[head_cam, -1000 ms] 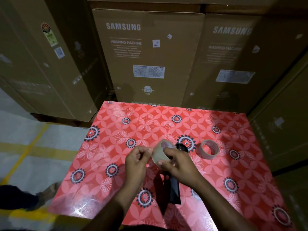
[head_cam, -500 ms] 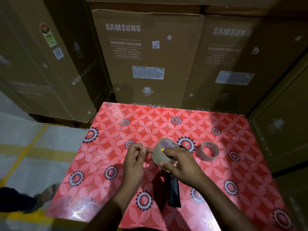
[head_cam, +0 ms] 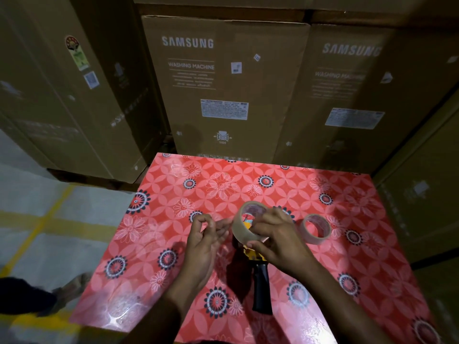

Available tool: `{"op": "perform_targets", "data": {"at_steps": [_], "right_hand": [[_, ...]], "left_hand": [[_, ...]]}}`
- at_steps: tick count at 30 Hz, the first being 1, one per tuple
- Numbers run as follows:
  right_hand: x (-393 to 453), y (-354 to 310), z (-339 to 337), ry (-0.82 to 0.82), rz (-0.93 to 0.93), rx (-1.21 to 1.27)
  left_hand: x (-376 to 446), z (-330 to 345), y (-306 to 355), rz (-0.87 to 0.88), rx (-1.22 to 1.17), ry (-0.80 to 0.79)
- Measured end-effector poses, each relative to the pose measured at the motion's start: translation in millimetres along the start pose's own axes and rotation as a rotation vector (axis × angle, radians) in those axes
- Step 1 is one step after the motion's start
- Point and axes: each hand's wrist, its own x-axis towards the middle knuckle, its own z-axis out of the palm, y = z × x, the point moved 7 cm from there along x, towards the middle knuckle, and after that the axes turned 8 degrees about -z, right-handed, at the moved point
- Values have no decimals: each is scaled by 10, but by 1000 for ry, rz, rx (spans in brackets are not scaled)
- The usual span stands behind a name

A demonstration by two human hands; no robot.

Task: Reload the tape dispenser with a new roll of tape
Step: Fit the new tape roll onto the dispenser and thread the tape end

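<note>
A roll of clear tape (head_cam: 244, 225) stands on edge above the red flowered table (head_cam: 173, 269), gripped by my right hand (head_cam: 275, 238) from the right side. My left hand (head_cam: 205, 235) is just to its left, thumb and fingers pinched together on what looks like the tape's loose end. Under the roll lies the tape dispenser (head_cam: 259, 276), with a yellow body and a black handle pointing toward me; its head is hidden by my right hand. A second, thinner roll (head_cam: 315, 228) lies flat on the table to the right.
Large brown cardboard boxes (head_cam: 223, 90) stand tight against the table's far and right sides. To the left is grey floor with yellow lines, and a person's foot (head_cam: 67, 291) near the table's front left corner.
My left hand has shifted slightly left from the roll with its fingers still pinched. My right hand has turned over the roll, showing more of the yellow dispenser body beneath.
</note>
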Motion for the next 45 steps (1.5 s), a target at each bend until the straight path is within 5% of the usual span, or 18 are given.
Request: {"op": "perform_targets", "data": {"at_steps": [6, 13, 18, 30, 39, 45], "right_hand": [[-31, 167, 3, 57, 249, 338], [125, -31, -92, 287, 32, 247], [134, 13, -46, 309, 75, 289], [-166, 376, -46, 308, 260, 301], [-190, 447, -17, 235, 193, 277], [-160, 537, 53, 219, 262, 377]], "left_hand": [[80, -74, -105, -73, -131, -67], [122, -390, 90, 54, 8, 69], [144, -519, 189, 141, 165, 152], [149, -571, 15, 25, 440, 247], [195, 285, 317, 150, 1319, -157], [357, 404, 152, 184, 1257, -231]]}}
